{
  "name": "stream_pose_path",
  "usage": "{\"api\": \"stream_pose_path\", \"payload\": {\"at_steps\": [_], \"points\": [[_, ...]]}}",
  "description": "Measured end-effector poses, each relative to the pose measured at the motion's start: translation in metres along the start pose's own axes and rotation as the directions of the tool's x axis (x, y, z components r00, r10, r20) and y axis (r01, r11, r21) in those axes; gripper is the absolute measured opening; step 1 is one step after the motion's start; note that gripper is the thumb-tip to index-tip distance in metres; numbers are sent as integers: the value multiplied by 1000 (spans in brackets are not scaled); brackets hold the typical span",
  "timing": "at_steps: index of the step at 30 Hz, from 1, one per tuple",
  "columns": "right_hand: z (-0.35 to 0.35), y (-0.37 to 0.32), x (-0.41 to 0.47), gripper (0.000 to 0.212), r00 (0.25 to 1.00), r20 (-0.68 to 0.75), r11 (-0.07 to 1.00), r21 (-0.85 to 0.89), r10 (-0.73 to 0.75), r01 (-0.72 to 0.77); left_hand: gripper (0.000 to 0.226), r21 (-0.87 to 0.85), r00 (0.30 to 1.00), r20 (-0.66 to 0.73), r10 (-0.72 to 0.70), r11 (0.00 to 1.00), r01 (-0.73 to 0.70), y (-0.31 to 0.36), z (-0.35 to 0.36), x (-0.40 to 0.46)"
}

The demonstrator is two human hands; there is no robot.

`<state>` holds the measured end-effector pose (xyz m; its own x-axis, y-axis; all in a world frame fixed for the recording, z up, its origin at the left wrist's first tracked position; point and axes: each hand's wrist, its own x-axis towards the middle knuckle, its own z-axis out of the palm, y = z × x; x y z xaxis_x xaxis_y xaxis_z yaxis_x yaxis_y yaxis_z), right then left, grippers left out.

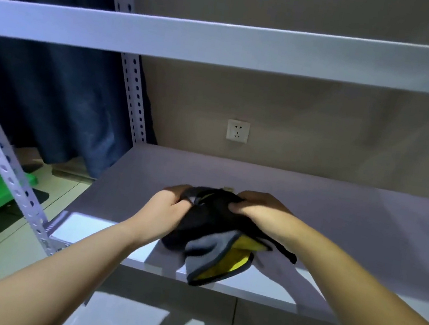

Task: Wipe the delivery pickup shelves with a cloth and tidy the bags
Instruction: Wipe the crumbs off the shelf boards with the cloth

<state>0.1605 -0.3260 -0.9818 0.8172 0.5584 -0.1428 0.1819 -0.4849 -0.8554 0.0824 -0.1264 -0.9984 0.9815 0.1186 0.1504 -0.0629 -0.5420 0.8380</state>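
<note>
Head: both hands, left hand (170, 206) and right hand (259, 208), grip cloth (213, 234) over shelf (363, 240)

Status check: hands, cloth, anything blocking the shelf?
Left hand and right hand both grip the cloth. Cloth bunched on lower shelf. Nothing blocking.

Cloth (213, 234) blurred; hands' fingertips buried in folds.

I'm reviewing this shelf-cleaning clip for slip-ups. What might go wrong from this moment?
Both the left hand and right hand hold a bunched cloth, so a wipe may cover little of the shelf. Its grey-and-yellow end hangs past the front edge and might snag or slip off.
</note>
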Motion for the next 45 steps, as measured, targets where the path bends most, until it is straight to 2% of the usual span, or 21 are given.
{"api": "stream_pose_path", "payload": {"at_steps": [3, 6, 7, 9, 11, 13, 15, 17, 18, 20, 23, 25, 27, 29, 31, 34, 36, 38, 41, 43, 45], "points": [[3, 4, 1, 34, 995, 100, 984, -180, 26, -8, 20, -142, 996, -80, -51, 989, 39, 17, 7, 19], [-5, 18, 11, 27, 999, -6, 928, -370, 46, -46, 21, -92, 996, -45, -81, 993, 77, 29, 9, 35], [-11, 25, 13, 24, 997, -38, 918, -390, 61, -71, 26, -28, 994, -25, -106, 994, 105, 31, 7, 41], [-28, 40, 17, 16, 991, -89, 913, -387, 98, -125, 39, 217, 988, 56, -147, 967, 132, 31, -2, 54], [-41, 52, 20, 15, 982, -112, 943, -282, 149, -175, 37, 462, 950, 191, -248, 876, 136, 30, -13, 65], [-46, 55, 27, 16, 977, -126, 974, -122, 173, -189, 27, 525, 894, 256, -368, 829, 192, 30, -21, 73], [-42, 46, 36, 15, 967, -169, 981, 86, 189, -176, 21, 425, 910, 167, -380, 860, 282, 32, -24, 79], [-38, 31, 47, 12, 958, -206, 941, 314, 199, -127, 15, 185, 932, 35, -360, 919, 348, 30, -28, 89], [-36, 22, 54, 12, 955, -238, 929, 361, 180, -85, 12, 66, 934, -2, -357, 932, 357, 32, -30, 92], [-36, 5, 69, 13, 930, -354, 944, 328, 101, 22, 13, -28, 951, -81, -299, 954, 298, 34, -37, 98], [-41, -27, 78, 15, 850, -521, 961, 188, -76, 202, 24, 65, 959, -261, -112, 989, 133, 38, -50, 103], [-44, -41, 78, 14, 796, -577, 937, 141, -183, 318, 22, -11, 954, -296, -37, 999, 36, 42, -58, 104], [-45, -43, 74, 14, 765, -580, 926, 48, -280, 375, 21, -91, 953, -300, -39, 996, 12, 40, -64, 101], [-43, -33, 67, 16, 789, -520, 929, -28, -329, 369, 18, -98, 960, -268, -83, 993, 59, 36, -67, 92], [-42, -13, 56, 18, 847, -434, 946, -41, -306, 321, 15, -5, 973, -201, -114, 993, 115, 31, -65, 76], [-43, 23, 37, 18, 937, -293, 980, -7, -192, 198, 14, 115, 984, 24, -177, 978, 173, 17, -52, 48], [-41, 39, 25, 24, 970, -226, 995, -6, -94, 95, 18, 86, 951, 189, -246, 968, 234, 3, -38, 34], [-38, 48, 20, 26, 973, -230, 1000, -20, -23, 19, 23, -29, 912, 287, -294, 949, 315, -7, -25, 24], [-34, 53, 29, 19, 953, -304, 998, -55, -3, -15, 21, -64, 907, 242, -344, 927, 369, -14, -11, 28], [-29, 49, 39, 11, 932, -363, 994, -107, -3, -38, 20, -69, 913, 148, -381, 917, 394, -20, -3, 36], [-22, 46, 50, 18, 904, -427, 987, -148, -14, -54, 23, -46, 920, 27, -390, 919, 391, -30, 2, 47]]}}
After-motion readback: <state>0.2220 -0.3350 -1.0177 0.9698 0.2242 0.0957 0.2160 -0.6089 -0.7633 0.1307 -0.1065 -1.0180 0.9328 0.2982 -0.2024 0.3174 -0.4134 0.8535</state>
